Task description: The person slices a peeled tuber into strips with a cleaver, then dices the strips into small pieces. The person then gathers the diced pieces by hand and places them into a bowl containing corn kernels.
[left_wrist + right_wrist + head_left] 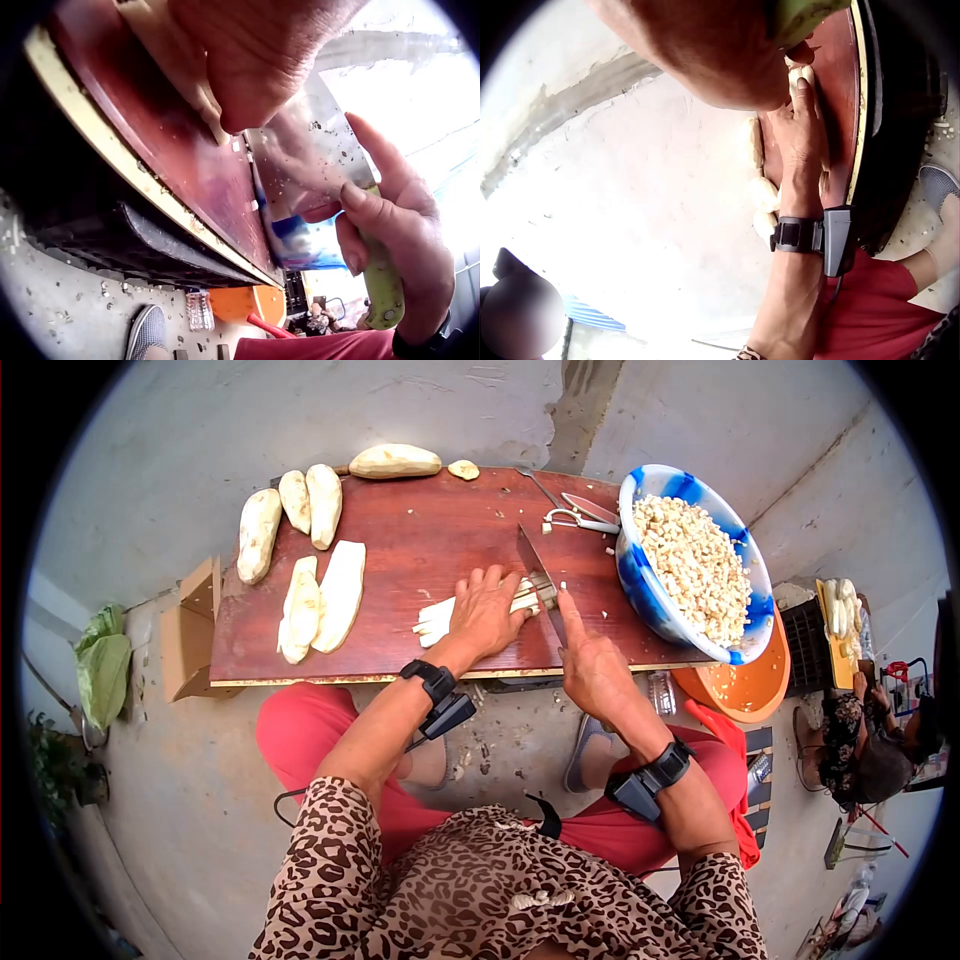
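On the red-brown table, pale peeled strips (434,622) lie in a bundle under my left hand (486,610), whose fingers press on them beside the blade. My right hand (597,668) grips a wide knife (540,572), its forefinger laid along the blade. The left wrist view shows the knife's green handle (384,289) in the right hand (405,225), with the left hand (255,60) next to the blade. In the right wrist view the left hand (799,135) rests on the strips, and the right hand (705,52) holds the green handle (799,19).
A blue-and-white bowl (632,575) of small pale cubes stands at the table's right end, above an orange basin (765,685). A peeler (580,520) lies near it. Whole peeled roots (260,536) and halved pieces (341,595) lie at the left. Another person (880,745) is at far right.
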### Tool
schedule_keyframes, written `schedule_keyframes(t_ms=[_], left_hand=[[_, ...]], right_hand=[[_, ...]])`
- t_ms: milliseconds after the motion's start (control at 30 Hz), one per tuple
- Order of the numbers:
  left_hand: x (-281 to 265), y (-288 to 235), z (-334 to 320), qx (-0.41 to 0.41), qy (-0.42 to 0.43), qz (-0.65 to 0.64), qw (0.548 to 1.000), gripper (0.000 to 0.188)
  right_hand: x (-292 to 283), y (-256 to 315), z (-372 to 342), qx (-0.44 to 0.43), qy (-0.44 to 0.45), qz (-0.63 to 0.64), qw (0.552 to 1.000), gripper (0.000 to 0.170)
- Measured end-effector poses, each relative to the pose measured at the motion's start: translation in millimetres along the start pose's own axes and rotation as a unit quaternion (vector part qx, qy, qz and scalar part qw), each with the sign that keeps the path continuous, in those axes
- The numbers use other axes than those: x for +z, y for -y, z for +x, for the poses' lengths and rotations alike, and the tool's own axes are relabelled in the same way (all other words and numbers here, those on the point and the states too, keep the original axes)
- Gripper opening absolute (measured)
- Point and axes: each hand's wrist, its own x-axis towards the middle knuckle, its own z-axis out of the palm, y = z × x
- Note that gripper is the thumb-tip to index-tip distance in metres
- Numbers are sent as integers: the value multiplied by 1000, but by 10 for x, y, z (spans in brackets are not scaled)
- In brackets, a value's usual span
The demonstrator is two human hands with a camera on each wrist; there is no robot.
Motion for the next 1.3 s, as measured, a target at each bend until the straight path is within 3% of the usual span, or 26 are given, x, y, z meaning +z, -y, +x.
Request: schedule_keyframes(t_ms=[333,433,533,633,767,867,1100,1133,1300], left_hand=[[23,37,-34,25,-10,6,1000,35],[16,34,-29,28,11,4,1000,35],[49,75,-48,49,-9,-5,999,33],[52,79,-53,52,-13,15,998,32],[67,80,-96,75,-38,21,996,27],[116,96,-107,83,-39,40,995,21],[212,79,-116,96,-47,129,986,25],[225,79,-117,97,-49,138,984,25],[254,57,-110,93,-39,183,978,31]], right_hand=[[19,36,25,-32,8,-42,999,73],[-71,173,99,29,82,-36,996,80],[59,49,211,13,79,-6,997,84],[299,-77,234,-42,6,-10,999,80],[282,-141,241,-3,29,7,1000,82],[360,-270,221,-53,-13,31,998,82],[345,-211,224,-58,-9,10,998,83],[309,-143,225,-24,11,14,1000,82],[322,-174,231,-59,-15,25,998,80]])
